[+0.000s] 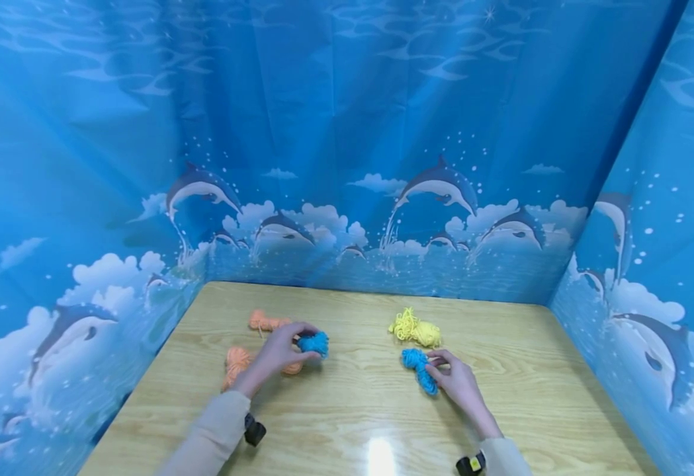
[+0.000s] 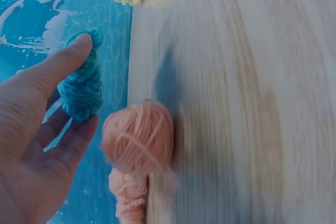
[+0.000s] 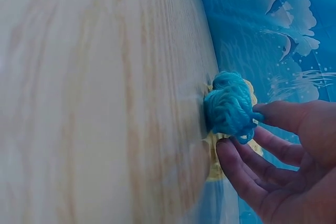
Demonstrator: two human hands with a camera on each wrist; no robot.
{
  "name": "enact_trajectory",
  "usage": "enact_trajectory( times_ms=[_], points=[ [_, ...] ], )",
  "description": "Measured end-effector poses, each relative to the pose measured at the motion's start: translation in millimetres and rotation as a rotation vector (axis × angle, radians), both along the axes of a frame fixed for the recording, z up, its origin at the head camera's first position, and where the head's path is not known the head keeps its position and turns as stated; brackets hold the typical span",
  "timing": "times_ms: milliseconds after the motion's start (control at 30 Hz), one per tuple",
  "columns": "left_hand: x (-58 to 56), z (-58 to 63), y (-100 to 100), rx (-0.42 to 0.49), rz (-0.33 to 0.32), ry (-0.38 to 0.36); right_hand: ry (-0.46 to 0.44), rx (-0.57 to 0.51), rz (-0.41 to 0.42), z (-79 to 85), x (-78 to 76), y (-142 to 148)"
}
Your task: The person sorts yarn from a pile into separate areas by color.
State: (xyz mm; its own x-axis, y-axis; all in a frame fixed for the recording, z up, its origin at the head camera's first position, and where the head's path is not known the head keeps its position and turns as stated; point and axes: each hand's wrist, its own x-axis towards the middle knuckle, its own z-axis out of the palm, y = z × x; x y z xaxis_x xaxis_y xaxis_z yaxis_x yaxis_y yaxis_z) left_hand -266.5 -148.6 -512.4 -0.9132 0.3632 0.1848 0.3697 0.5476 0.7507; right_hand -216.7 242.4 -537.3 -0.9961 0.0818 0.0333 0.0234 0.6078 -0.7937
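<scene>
One near orange yarn bundle (image 1: 237,363) at the left, at nine o'clock from the middle of the wooden table (image 1: 352,410), partly hidden behind the left hand (image 1: 279,350). Farther back, near ten o'clock, a far orange yarn bundle (image 1: 268,322), with one end partly behind the same hand. Then, also at ten o'clock but closer in, the first blue yarn bundle (image 1: 315,344), pinched between the thumb and fingers of the left hand, and held up off the wood. After that, between one and two o'clock, a yellow yarn bundle (image 1: 423,332), loopy at one end, resting on the table. Near three o'clock, the second blue yarn bundle (image 1: 420,370), at a slant, pinched by the thumb and fingertips of the right hand (image 1: 455,380). Too hard to tell whether touching the wood or just over it. Both hands well apart from each other, each clamped on blue yarn. Last, from the far right around to twelve o'clock, a blue dolphin curtain (image 1: 668,264).
</scene>
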Motion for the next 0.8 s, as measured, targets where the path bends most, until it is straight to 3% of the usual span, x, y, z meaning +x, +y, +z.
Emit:
enact_trajectory(
  times_ms=[333, 567, 800],
  points=[
    [1.2, -3.6, 17, 0.012, 0.003, 0.011, -0.016, -0.030, -0.005, -1.6, -2.2, 1],
    [2.9, -4.5, 32, 0.006, 0.026, -0.039, -0.006, -0.041, -0.005, -2.8, -4.3, 1],
    [3.5, -8.6, 44, 0.040, 0.012, -0.035, -0.002, -0.031, 0.000, -3.8, -4.6, -1]
  ],
)
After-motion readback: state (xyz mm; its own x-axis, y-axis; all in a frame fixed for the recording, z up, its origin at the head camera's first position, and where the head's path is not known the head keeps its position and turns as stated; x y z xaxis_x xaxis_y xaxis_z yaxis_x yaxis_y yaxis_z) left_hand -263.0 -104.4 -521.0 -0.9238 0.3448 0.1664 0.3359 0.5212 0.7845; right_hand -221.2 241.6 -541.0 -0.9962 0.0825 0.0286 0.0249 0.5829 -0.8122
